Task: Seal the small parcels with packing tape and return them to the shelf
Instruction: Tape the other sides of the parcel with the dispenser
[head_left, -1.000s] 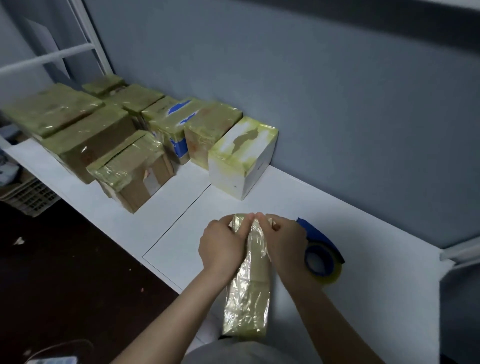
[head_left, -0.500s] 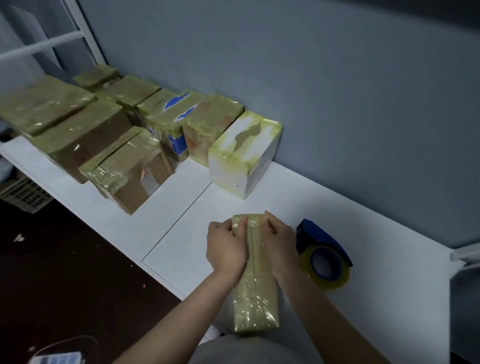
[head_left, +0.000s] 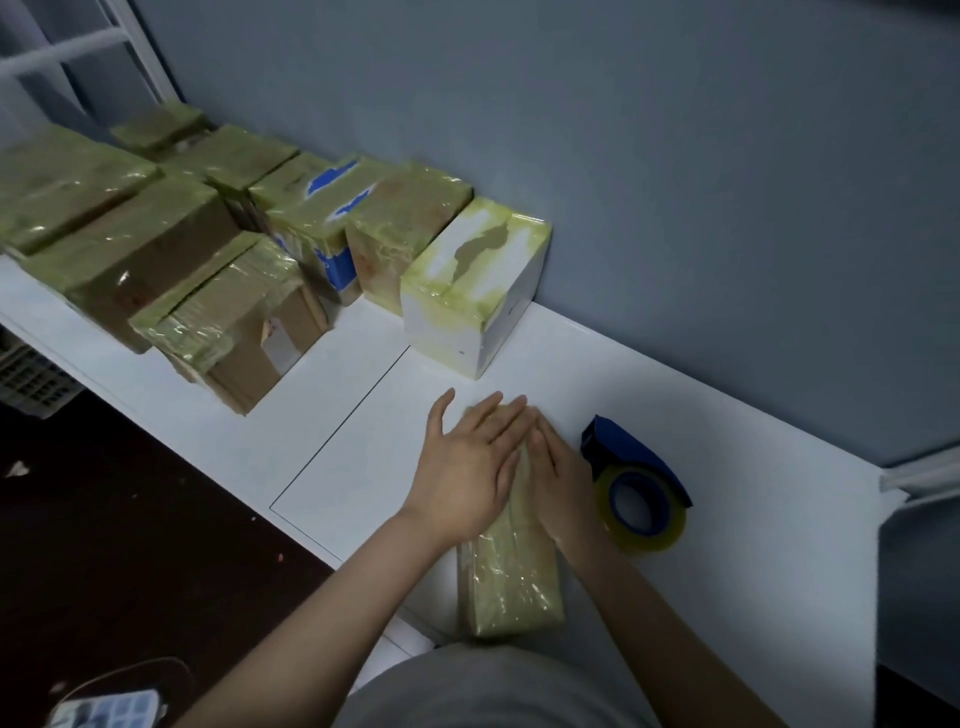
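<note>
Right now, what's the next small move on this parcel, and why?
Probably slide both palms toward the near end to smooth it down: the left hand and right hand lie flat on the far end of the parcel, whose near half looks wrinkled.

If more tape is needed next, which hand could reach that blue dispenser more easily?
Probably the right hand: it rests flat on the parcel directly beside the blue tape dispenser. The left hand lies on the parcel's other side and would have to cross over.
</note>
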